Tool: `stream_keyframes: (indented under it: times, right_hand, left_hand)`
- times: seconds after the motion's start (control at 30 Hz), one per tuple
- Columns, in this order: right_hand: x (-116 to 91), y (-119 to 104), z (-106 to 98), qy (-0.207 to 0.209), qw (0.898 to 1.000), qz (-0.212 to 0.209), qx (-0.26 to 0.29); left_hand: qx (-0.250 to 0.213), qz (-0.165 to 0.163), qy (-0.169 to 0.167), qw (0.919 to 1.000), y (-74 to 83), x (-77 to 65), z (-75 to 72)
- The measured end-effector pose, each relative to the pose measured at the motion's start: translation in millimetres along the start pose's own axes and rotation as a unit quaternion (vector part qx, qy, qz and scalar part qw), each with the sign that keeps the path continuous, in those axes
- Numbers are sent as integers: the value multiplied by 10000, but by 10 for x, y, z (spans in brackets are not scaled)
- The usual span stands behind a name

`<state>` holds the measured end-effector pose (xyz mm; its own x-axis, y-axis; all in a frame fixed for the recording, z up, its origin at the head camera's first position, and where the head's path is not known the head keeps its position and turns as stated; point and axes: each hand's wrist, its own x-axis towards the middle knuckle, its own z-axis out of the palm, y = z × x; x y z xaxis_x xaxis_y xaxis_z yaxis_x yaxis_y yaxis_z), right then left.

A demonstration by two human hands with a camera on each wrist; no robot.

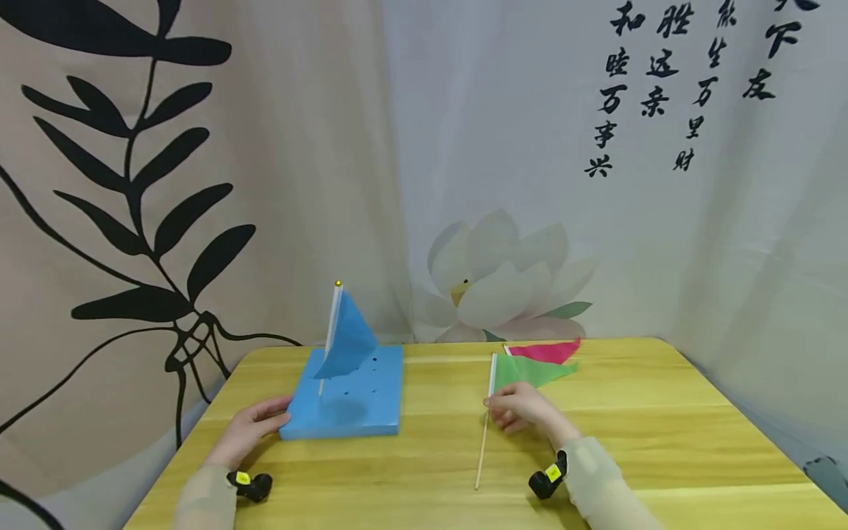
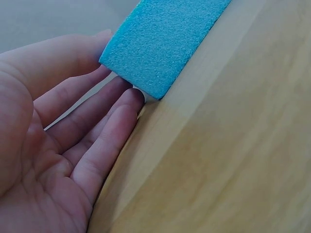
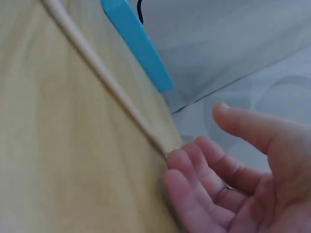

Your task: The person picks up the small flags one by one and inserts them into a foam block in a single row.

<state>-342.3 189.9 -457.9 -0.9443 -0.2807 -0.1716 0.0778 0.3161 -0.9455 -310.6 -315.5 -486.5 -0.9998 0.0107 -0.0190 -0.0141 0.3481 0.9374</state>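
A blue foam block [image 1: 377, 423] with several small holes lies flat on the table, a blue flag [image 1: 350, 342] standing in it on a stick with a gold tip. My left hand [image 1: 248, 430] holds the block's left edge, the thumb by its top edge and the fingertips at its lower corner [image 2: 141, 73]. To the right lies a green flag [image 1: 533, 370] with a long wooden stick [image 3: 104, 73]. My right hand [image 1: 526, 408] is at that stick, fingertips beside it, thumb spread apart. Partly behind the green flag is a red flag [image 1: 546, 352].
The wooden table [image 1: 662, 427] has its back edge against a hanging curtain [image 1: 318, 184] printed with dark leaves, a lotus and writing. Black wrist cameras [image 1: 252, 486] are strapped to both wrists.
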Motion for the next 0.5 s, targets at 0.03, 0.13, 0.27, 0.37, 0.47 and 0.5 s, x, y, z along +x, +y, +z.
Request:
stream_keyframes:
  times: [0.03, 0.13, 0.27, 0.37, 0.47, 0.5]
  right_hand:
    - [1, 30, 11, 16, 10000, 42, -11]
    - [19, 99, 50, 206, 9996, 146, -87]
    - [52, 142, 116, 543, 9971, 175, -495]
    - [69, 145, 161, 768, 9933, 118, -858]
    - [71, 142, 189, 944, 9890, 8, -1140]
    - [68, 144, 194, 993, 9876, -24, -1213]
  left_hand:
    - [28, 6, -5, 10000, -6, 0, -5]
    - [80, -36, -6, 10000, -21, 2, -17]
    - [163, -116, -26, 9998, -27, 3, -37]
    - [185, -178, -42, 9997, -23, 3, -46]
    - [194, -241, -44, 9995, -35, 13, -33]
    - [223, -246, -56, 9994, -42, 19, -26]
